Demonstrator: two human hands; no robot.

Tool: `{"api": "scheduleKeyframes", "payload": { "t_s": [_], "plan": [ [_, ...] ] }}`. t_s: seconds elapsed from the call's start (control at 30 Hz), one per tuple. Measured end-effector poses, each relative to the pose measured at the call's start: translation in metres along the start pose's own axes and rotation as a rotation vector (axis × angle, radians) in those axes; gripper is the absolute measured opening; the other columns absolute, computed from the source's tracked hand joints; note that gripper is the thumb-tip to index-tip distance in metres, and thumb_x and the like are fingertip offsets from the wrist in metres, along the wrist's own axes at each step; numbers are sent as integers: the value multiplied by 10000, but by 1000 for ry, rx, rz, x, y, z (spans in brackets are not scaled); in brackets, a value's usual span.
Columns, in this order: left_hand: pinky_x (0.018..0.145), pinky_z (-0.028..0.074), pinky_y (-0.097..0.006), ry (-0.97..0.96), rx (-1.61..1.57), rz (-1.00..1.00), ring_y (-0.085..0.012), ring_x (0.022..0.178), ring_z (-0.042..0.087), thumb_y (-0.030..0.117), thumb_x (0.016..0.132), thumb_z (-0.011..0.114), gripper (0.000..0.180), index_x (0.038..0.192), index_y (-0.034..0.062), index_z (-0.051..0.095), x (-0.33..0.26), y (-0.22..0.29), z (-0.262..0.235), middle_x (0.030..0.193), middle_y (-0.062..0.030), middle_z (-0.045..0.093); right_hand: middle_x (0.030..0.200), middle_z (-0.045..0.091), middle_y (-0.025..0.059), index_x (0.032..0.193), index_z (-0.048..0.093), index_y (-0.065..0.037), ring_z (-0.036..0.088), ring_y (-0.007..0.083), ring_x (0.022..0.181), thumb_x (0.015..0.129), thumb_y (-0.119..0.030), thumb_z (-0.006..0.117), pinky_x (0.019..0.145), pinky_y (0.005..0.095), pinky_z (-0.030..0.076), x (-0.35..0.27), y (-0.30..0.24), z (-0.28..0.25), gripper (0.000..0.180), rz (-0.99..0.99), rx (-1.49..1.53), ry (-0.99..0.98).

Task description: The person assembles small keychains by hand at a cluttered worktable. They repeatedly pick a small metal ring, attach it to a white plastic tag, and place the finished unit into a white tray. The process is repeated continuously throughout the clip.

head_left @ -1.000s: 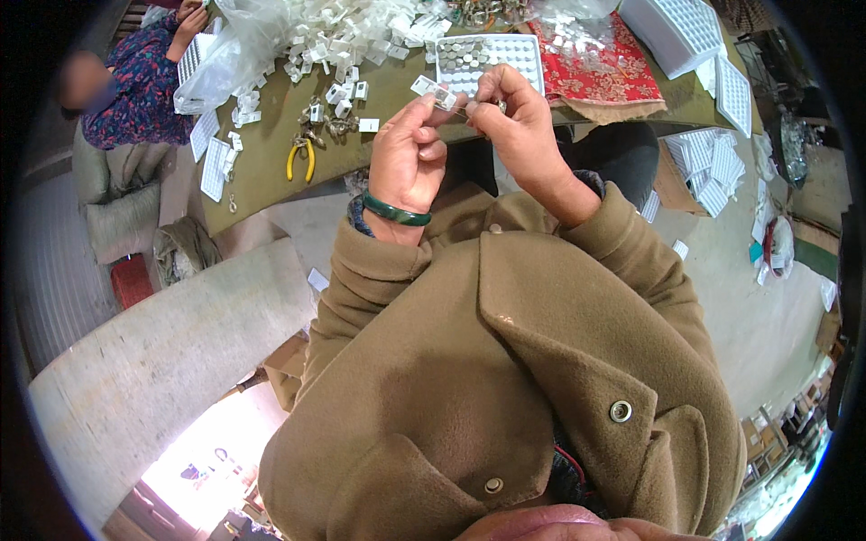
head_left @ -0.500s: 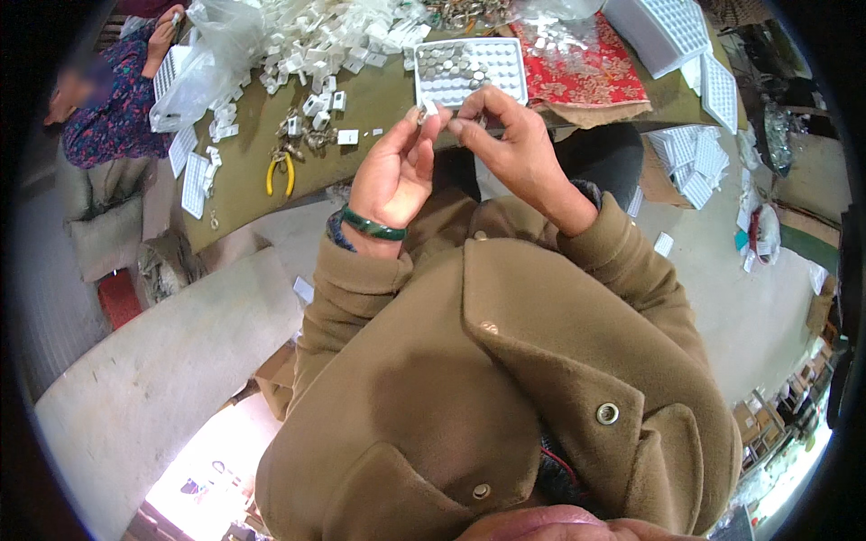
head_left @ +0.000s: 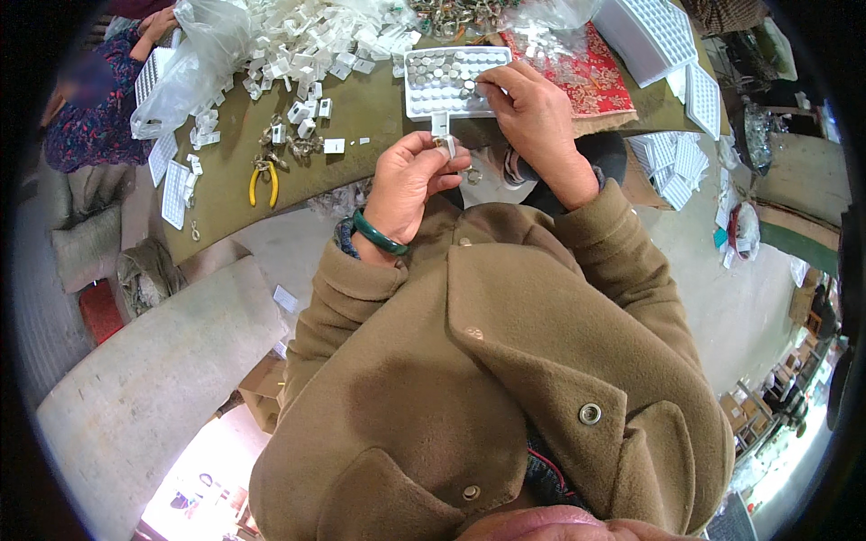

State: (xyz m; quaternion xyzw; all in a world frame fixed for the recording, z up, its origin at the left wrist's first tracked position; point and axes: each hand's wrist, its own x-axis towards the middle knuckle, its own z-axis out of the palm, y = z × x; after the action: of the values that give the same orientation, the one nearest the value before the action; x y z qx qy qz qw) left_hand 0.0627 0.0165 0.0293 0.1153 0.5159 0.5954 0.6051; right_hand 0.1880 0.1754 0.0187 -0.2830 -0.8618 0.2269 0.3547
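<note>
My left hand [head_left: 406, 180] is closed on a small white plastic case [head_left: 441, 126], pinched between thumb and fingers just off the table's near edge. A small metal part seems to hang at the case's lower end, too small to make out. My right hand [head_left: 532, 108] reaches over the right side of a white dimpled tray [head_left: 419, 109], thumb and forefinger pinched together. Whatever lies between those fingertips is hidden. Several round silver button cells [head_left: 439, 72] lie in the tray, mostly toward its far left part.
A large heap of white plastic cases [head_left: 307, 41] covers the table's far left. Yellow-handled pliers [head_left: 263, 183] lie near metal clasps [head_left: 275, 135]. A red patterned cloth [head_left: 591, 81] and stacked white trays [head_left: 645, 36] are on the right. Another person [head_left: 99, 108] sits at far left.
My right hand has moved away from my left, forward and right onto the tray. My left hand has dropped slightly nearer to me, with the white case now showing upright in it.
</note>
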Motion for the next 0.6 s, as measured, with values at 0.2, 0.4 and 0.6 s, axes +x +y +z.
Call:
{"api": "scheduleKeyframes", "payload": {
  "t_s": [0.2,0.4,0.6],
  "plan": [
    [769,567,-245,-9,20,-2,-145,908,678,54,942,560,181,1105,-4,613,5,-10,2,1012,-93,682,819,631,60,877,697,-128,638,297,748,806,-146,675,647,406,499,0,1,4,76,-24,-126,-24],
    [792,571,-237,12,-47,-45,-154,951,684,82,958,566,194,1124,-12,603,8,-8,2,1056,-108,686,872,644,79,925,700,-101,629,314,790,805,-131,688,701,398,500,-4,-1,4,124,-66,-192,-92],
    [801,573,-239,14,-112,-22,-166,991,679,100,976,554,211,1147,-17,590,9,-6,0,1104,-122,677,866,663,109,964,679,-61,649,296,778,832,-131,682,687,376,506,6,13,-6,149,137,-12,-65]
  ]
}}
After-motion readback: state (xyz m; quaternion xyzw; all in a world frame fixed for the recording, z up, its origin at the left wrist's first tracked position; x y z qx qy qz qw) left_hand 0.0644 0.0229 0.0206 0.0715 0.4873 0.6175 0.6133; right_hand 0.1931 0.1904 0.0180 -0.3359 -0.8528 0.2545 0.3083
